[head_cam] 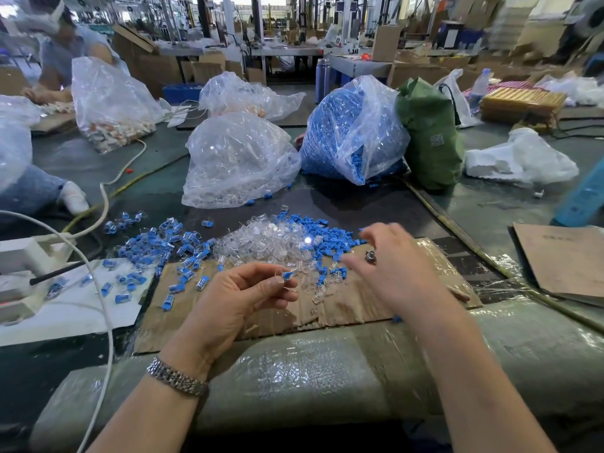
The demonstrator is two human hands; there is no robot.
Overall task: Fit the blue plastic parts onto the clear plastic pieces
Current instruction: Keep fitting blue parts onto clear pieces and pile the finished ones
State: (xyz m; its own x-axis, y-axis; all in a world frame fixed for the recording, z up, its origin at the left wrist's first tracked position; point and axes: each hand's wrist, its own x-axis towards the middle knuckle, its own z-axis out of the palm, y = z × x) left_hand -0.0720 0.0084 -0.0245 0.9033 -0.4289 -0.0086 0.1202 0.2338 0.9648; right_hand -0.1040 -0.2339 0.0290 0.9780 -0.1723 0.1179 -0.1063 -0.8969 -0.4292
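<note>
Left hand [242, 289] palm up over the cardboard [343, 305], thumb and fingertips pinching a clear piece [281, 278] with a blue part [288, 274] at its tip. Metal watch band [178, 377] on the left wrist.

Right hand [392, 266] blurred, just right of the left hand, above the near edge of the piles. Fingers loosely curled, thumb and forefinger close together; whether they hold anything, cannot tell. Ring [370, 256] on one finger.

Clear pile [261, 243] lies at the far edge of the cardboard, centre. Loose blue pile [320, 230] just right of it, touching and partly mixed. Fitted pieces [157, 246], blue inside clear, scattered to the left, some spilling onto a white sheet [81, 308].

Far centre: clear bag [238, 161] of clear pieces. Right of it, blue bag [346, 132] full of blue parts, open at the near side, a few spilled out. Green sack [428, 132] touching the blue bag on the right.

White cable [104, 322] runs along the near left. Another person [62, 44] works far left beside more plastic bags. Near table edge [327, 371] wrapped in plastic film.
</note>
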